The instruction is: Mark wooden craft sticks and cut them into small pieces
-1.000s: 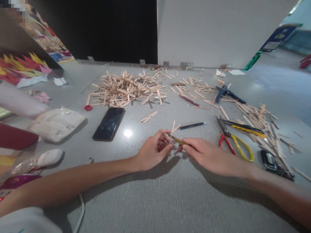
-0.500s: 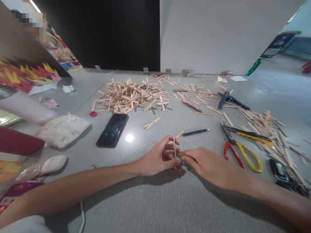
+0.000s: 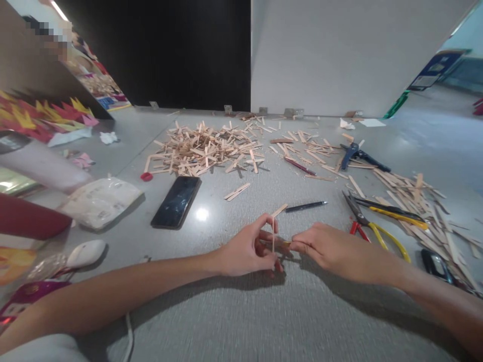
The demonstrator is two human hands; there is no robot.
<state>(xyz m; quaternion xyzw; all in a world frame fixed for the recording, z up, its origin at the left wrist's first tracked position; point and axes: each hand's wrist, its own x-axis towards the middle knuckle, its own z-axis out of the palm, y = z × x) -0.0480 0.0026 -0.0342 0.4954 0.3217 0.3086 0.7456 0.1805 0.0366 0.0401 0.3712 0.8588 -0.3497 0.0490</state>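
Note:
My left hand [image 3: 249, 249] pinches a thin wooden stick [image 3: 273, 236] upright between thumb and fingers, just above the grey table [image 3: 241, 311]. My right hand [image 3: 332, 251] is closed on a small yellowish pointed tool [image 3: 286, 243] whose tip meets the stick. Both hands touch each other at the fingertips near the table's middle. A short loose stick [image 3: 279, 210] and a dark pen [image 3: 305, 205] lie just beyond the hands.
A big pile of wooden sticks [image 3: 204, 148] lies at the back, more sticks [image 3: 411, 196] at the right. Yellow and red snips [image 3: 373, 229], blue pliers [image 3: 356, 153], a black phone [image 3: 176, 201], a white mouse [image 3: 86, 253] and a plastic bag [image 3: 100, 201] surround the hands.
The stick in my left hand has turned from tilted to upright and come lower, toward me. My right hand has closed in until the tool tip meets the stick.

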